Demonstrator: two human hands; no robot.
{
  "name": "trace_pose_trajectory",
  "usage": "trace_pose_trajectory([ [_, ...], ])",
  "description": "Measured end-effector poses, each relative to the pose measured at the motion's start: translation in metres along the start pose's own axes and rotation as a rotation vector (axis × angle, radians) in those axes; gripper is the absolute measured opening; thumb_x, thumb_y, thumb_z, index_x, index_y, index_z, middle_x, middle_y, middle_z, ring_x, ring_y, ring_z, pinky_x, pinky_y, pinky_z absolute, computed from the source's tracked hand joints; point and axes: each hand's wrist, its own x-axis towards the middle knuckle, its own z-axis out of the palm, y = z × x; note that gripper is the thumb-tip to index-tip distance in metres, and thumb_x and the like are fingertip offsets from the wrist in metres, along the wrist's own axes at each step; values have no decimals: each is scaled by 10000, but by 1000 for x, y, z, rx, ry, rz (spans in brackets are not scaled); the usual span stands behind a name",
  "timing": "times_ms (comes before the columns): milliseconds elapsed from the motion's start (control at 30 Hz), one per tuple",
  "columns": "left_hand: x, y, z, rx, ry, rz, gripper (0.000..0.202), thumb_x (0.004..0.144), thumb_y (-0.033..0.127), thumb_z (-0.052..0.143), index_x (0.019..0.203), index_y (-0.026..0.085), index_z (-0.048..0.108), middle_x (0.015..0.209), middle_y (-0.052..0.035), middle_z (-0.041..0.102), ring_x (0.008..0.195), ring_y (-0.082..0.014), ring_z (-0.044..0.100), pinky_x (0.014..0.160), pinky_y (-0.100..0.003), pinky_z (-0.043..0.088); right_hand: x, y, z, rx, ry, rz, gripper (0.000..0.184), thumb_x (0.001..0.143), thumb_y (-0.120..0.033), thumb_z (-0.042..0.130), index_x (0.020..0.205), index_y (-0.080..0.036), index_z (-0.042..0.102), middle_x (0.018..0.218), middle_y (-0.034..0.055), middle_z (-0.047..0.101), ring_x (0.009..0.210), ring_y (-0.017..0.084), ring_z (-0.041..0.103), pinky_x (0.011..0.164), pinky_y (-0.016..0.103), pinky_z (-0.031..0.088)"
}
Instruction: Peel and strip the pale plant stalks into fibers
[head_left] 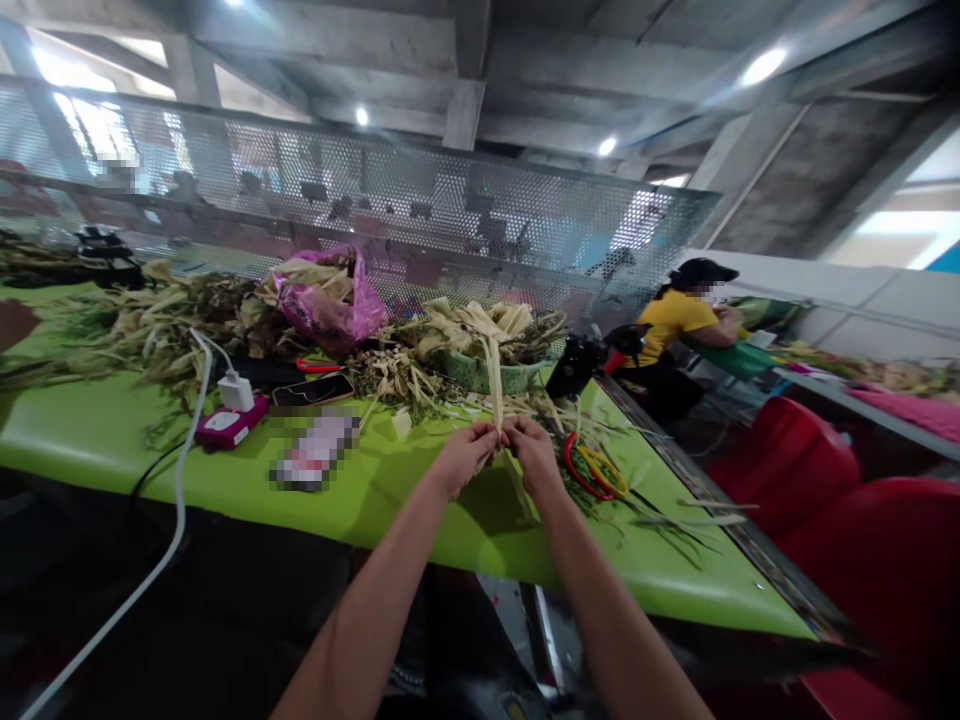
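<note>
My left hand (465, 456) and my right hand (534, 452) meet over the front of the green table, fingers pinched close together. Between them is a bundle of pale dried leaf strips (493, 375), rising upright from my fingertips, with a strip end (517, 490) hanging below. Behind the bundle stands a green basket (480, 374) heaped with dried leaves. Just right of my right hand lie red loop handles (579, 468) and yellow loop handles (604, 472), apparently scissors, on green stems. My fingers hide the strips where they are gripped.
On the green table (360, 510) are a blurred phone (319, 450), a dark phone (311, 391), a purple power socket (229, 424) with a white cable (180, 490), and a pink bag (330, 310) of leaves. Red chairs (795, 460) and a person in yellow (671, 325) are at right.
</note>
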Motion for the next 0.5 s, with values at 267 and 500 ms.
trace_pose_trajectory([
  [267,5,-6,-2,47,137,-43,269,678,387,691,691,129,616,484,55,397,446,-52,318,462,-216,188,-6,-13,1,-5,21,-145,287,703,-374,707,919,-195,651,732,-11,588,606,110,490,548,239,395],
  [500,4,-2,-2,-51,239,-45,285,616,394,737,702,136,650,547,29,482,495,-61,387,484,-202,272,-4,-8,0,15,51,-117,193,702,-359,690,796,-193,657,681,-3,594,555,113,451,509,251,351],
])
